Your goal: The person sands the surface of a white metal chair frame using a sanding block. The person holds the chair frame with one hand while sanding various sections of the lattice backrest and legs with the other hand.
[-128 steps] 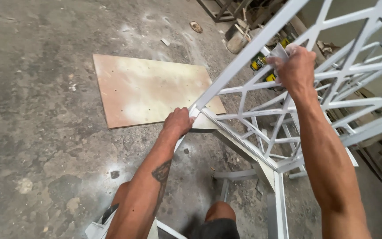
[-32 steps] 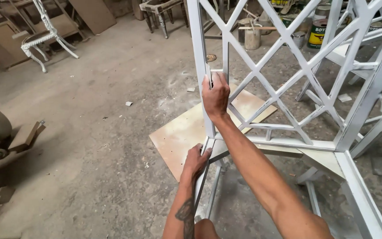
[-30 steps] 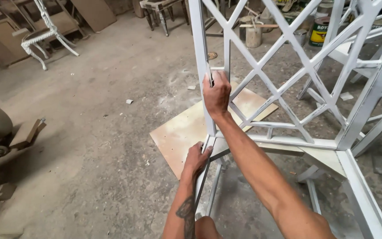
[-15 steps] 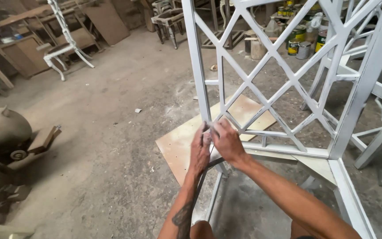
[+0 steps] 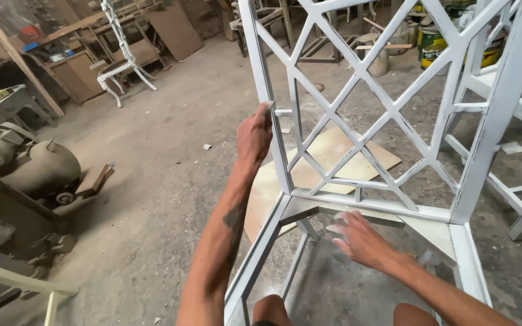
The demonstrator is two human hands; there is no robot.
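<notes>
White lattice chair frame (image 5: 357, 115) on dusty workshop floor (image 5: 164, 175): left hand (image 5: 254, 134) grips its post, right hand (image 5: 360, 238) open.

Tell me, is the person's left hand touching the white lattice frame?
Touching. In the head view the left hand lies against the upright post of the white lattice frame, fingertips on its edge.

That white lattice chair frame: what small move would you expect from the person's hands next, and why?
Probably the left hand slides a little along the white upright post, rubbing it. That hand is pressed against the post of the white lattice chair frame with something small at its fingertips; I cannot tell what. The right hand hovers open and blurred over the seat frame, touching nothing.
</notes>
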